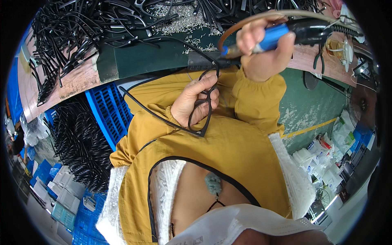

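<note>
My left hand [188,99] is closed around a black eyeglass frame [203,132], thumb on top. One long temple of the frame [150,114] reaches out to the left, and the other runs up across the table edge. In my right hand [263,63] is a blue and black power screwdriver [272,36], its tip pointing left, just above the frame's upper end. The right hand is slightly blurred. Beneath the tip lies a small dark metal block [200,61] at the table edge. Whether the tip touches the frame I cannot tell.
Loose black eyeglass temples [67,38] heap up at the far left. Tiny silvery screws [179,24] lie scattered on the dark green mat [139,59]. A brown hose [245,19] arches over my right hand. Pliers [318,61] lie at right; a blue crate [109,112] stands at lower left.
</note>
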Demonstrator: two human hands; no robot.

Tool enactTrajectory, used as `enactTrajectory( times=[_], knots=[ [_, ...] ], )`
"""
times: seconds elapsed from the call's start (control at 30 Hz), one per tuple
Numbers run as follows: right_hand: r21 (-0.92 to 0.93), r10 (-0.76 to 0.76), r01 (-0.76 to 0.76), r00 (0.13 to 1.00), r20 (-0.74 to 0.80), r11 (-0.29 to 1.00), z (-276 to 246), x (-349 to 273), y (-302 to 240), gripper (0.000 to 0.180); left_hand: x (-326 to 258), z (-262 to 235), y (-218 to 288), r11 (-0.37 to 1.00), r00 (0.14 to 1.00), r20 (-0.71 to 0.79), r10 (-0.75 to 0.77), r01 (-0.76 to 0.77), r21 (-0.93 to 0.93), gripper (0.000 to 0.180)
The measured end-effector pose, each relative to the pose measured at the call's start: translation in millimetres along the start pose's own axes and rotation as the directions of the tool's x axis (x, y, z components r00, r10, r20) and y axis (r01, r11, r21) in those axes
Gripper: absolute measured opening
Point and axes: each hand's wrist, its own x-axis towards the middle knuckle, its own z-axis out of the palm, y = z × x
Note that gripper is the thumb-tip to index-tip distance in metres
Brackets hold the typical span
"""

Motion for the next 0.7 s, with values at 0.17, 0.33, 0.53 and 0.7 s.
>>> enactTrajectory(
  times=[0.17, 0.33, 0.53, 0.7],
  knots=[
    [-0.015, -0.003, 0.001, 0.994, -0.105, 1.0, 5.2, -27.0, 4.7, 0.046, 2.6, -3.4, -0.9, 0.998, 0.999, 0.053, -0.009, 0.013, -0.058, 0.034],
    [-0.032, 0.024, -0.027, 0.996, -0.087, 0.999, 10.5, -19.3, 10.2, 0.04, 4.3, -9.5, 0.4, 0.998, 0.993, 0.115, -0.014, 0.021, -0.055, 0.032],
    [-0.095, 0.068, -0.075, 0.995, -0.072, 0.993, 8.9, -21.2, 11.6, 0.039, 10.8, -16.2, 3.1, 0.996, 0.959, 0.282, -0.017, 0.04, -0.076, 0.03],
    [-0.014, 0.134, -0.135, 0.989, -0.056, 0.991, -14.8, -7.4, 4.7, 0.044, 5.3, -6.1, 0.3, 0.997, 0.997, 0.079, 0.001, -0.007, 0.077, 0.033]
  ],
)
